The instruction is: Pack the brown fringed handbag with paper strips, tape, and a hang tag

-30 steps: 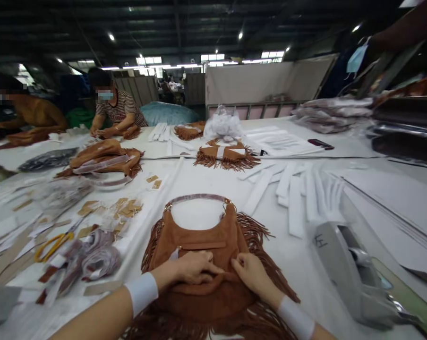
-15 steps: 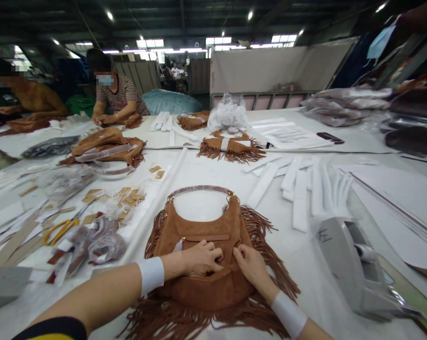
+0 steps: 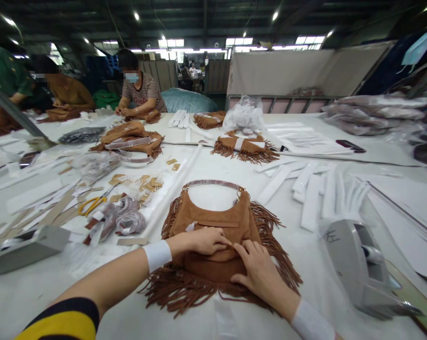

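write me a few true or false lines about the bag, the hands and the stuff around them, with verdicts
1. The left hand and the right hand both touch the fringed brown bag. True.
2. The scissors lie to the right of the bag. False: the scissors are to its left.
3. The grey tape dispenser at the right bears dark writing. True.
4. The right hand holds the handle. False: neither hand touches the handle.
5. A white band wraps the left wrist. True.

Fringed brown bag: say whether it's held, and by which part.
The left hand seems to pinch the brown bag by its mid-front fabric; the right hand rests open against it.
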`<state>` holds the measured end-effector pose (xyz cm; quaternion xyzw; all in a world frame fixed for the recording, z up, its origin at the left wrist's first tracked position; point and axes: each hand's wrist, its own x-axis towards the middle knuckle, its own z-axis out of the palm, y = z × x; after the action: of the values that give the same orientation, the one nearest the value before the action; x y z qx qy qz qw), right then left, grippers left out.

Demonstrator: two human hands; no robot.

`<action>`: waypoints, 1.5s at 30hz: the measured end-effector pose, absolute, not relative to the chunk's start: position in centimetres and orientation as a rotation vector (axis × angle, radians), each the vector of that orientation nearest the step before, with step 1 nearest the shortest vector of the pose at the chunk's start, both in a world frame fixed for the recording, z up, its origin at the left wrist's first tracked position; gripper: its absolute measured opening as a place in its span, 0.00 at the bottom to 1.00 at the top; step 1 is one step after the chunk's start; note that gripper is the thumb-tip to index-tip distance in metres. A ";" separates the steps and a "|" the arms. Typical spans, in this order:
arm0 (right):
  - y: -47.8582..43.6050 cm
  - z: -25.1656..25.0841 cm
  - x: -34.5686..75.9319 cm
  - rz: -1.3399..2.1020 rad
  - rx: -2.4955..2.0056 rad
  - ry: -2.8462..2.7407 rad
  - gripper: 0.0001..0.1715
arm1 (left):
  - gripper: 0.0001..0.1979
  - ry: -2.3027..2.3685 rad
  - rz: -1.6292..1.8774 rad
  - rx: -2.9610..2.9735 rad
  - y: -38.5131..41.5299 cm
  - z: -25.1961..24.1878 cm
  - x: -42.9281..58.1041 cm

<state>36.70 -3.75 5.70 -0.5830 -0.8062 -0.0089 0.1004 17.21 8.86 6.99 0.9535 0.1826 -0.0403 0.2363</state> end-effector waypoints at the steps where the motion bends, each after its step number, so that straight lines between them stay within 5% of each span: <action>1: -3.8 5.7 36.7 -0.064 -1.725 -2.395 0.41 | 0.13 0.556 -0.051 2.616 8.0 7.9 16.2; 4: -4.5 5.5 36.5 -0.130 -1.711 -2.396 0.38 | 0.27 0.831 0.145 2.653 4.1 9.7 13.2; 10: -5.9 5.3 36.0 -0.259 -1.639 -2.382 0.34 | 0.30 1.148 0.229 2.660 -2.1 6.7 12.3; 16: -5.4 4.7 35.3 -0.243 -1.658 -2.356 0.34 | 0.18 1.225 0.194 2.713 -2.0 4.6 14.0; 20: -5.2 2.8 35.4 -0.248 -1.641 -2.398 0.18 | 0.02 1.199 0.113 2.783 -1.6 3.6 14.2; 23: -5.3 1.5 36.0 -0.265 -1.503 -2.413 0.10 | 0.06 1.167 0.036 2.798 -1.1 2.6 14.1; 29: -5.3 1.0 37.9 -0.152 -1.340 -2.388 0.10 | 0.04 1.099 -0.033 2.735 0.6 2.1 12.2; 37: -4.8 0.3 38.4 -0.132 -1.444 -2.282 0.11 | 0.11 1.177 0.097 2.663 2.2 1.2 9.3; 45: -6.0 0.2 39.4 0.010 -1.366 -2.159 0.09 | 0.08 0.999 0.428 2.893 1.6 -1.1 8.7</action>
<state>39.40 -6.05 0.15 -0.5117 -0.8089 0.0037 0.2894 8.71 1.64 -1.13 0.9358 0.3232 0.1385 0.0255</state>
